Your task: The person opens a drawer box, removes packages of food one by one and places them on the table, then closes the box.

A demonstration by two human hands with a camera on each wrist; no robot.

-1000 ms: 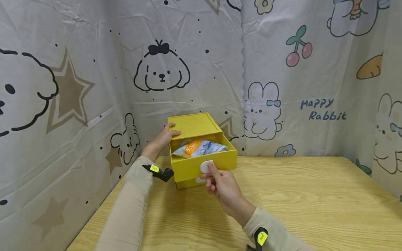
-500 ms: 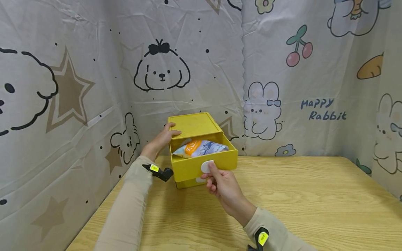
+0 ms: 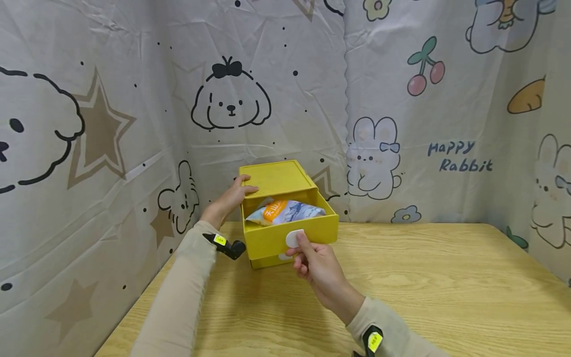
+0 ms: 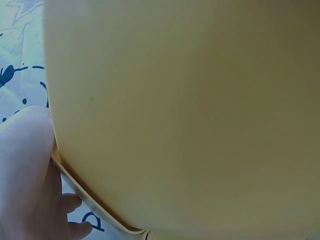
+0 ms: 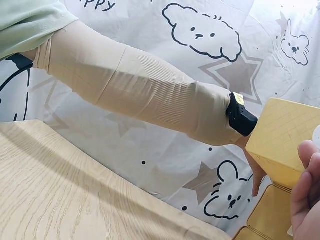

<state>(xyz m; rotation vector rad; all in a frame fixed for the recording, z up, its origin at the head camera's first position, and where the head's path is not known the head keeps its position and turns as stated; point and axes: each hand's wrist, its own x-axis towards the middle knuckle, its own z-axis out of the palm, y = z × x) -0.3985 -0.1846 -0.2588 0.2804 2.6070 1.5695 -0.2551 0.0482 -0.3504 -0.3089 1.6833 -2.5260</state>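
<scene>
A yellow two-drawer box stands on the wooden table in the head view. Its upper drawer is pulled partway out, showing a white and blue plastic packet with an orange label inside. My right hand pinches the round white knob on that drawer's front, thumb on top. From the left side, my left hand rests on the box's top edge with its fingers laid over it. The box's yellow side fills most of the left wrist view, beside the left hand.
Below the upper drawer sits a lower one with its own white knob, partly behind the right hand. The wooden table extends right and forward. A printed cloth curtain hangs behind and along the sides.
</scene>
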